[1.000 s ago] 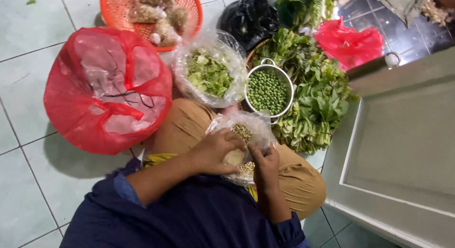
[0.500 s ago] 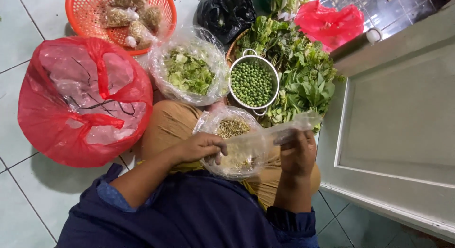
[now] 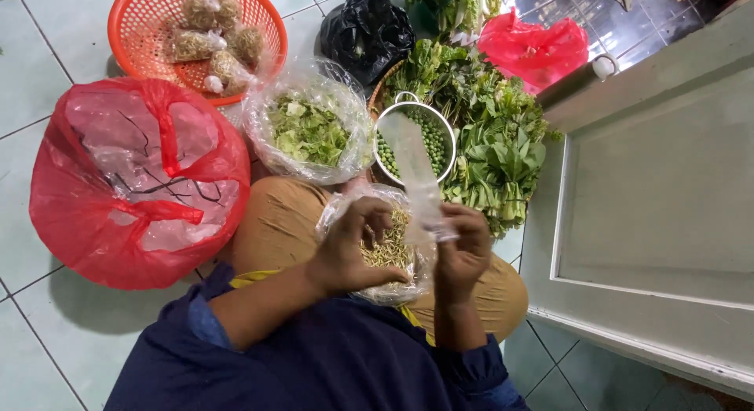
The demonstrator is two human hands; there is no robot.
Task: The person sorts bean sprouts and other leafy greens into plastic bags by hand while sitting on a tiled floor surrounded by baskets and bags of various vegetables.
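In my lap lies a clear plastic bag of pale bean sprouts point(image 3: 389, 250), resting on my tan trousers. My left hand point(image 3: 349, 250) is curled over the sprouts inside that bag's mouth. My right hand point(image 3: 463, 250) pinches the lower end of a small empty clear plastic bag point(image 3: 416, 171), which stands up over the colander.
A metal colander of green peas point(image 3: 432, 140) sits by a heap of leafy greens point(image 3: 495, 136). A clear bag of chopped greens point(image 3: 308, 128), a big red bag point(image 3: 137, 179), an orange basket of packets point(image 3: 200, 34), a black bag point(image 3: 365, 30) and a white door panel point(image 3: 660, 199) surround me.
My right hand came back from the right toward my lap, and the small clear bag now stands upright instead of stretching sideways. My left hand stays in the sprouts bag.
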